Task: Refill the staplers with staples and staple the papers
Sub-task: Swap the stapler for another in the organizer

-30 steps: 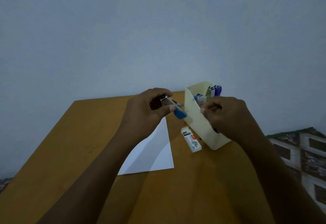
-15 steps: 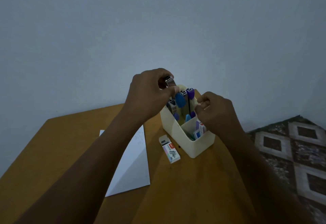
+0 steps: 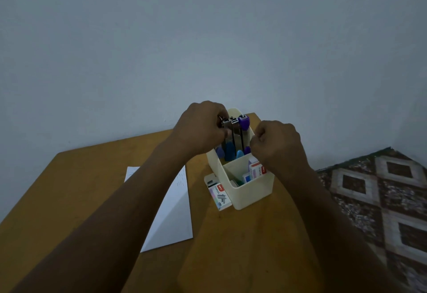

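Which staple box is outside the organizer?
The staple box lying flat on the table, beside the cream organizer, label up. The other boxes stand inside its near compartment.

Cream organiser [image 3: 253, 194]; blue/purple staplers [image 3: 244, 121]; white paper [image 3: 172, 218]; tan table [image 3: 69, 188]; brown diamond-patt. rug [image 3: 381, 191].
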The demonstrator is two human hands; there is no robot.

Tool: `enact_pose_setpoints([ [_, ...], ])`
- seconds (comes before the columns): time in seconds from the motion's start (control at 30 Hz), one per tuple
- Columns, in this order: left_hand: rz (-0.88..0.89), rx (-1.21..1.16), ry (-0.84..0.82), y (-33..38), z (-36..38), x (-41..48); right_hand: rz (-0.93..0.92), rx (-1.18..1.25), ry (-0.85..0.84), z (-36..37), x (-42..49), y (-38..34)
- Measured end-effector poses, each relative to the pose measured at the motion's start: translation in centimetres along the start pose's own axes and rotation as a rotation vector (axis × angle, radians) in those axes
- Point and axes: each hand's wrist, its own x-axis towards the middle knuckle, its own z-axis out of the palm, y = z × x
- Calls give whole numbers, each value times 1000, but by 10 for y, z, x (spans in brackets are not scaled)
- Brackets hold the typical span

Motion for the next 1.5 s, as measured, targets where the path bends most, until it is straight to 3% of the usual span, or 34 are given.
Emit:
enact_pose_setpoints([
  [0.23,44,13,-79,-3,4,0,-11,-58,-8,-1,-10,-9],
  [0.47,29,-92,-25,-2,16,9,-5,-39,109,6,-20,-10],
  [1.13,91,-255,23,-6,8,17,129,0,-38,-7,-14,-19],
  [1.4,165,-314,138,3,-34,1,-60,-52,93,-39,-19,-42],
  [1.5,134,-405,216,4,-52,-9,-141,-66,41,-45,-23,-52],
])
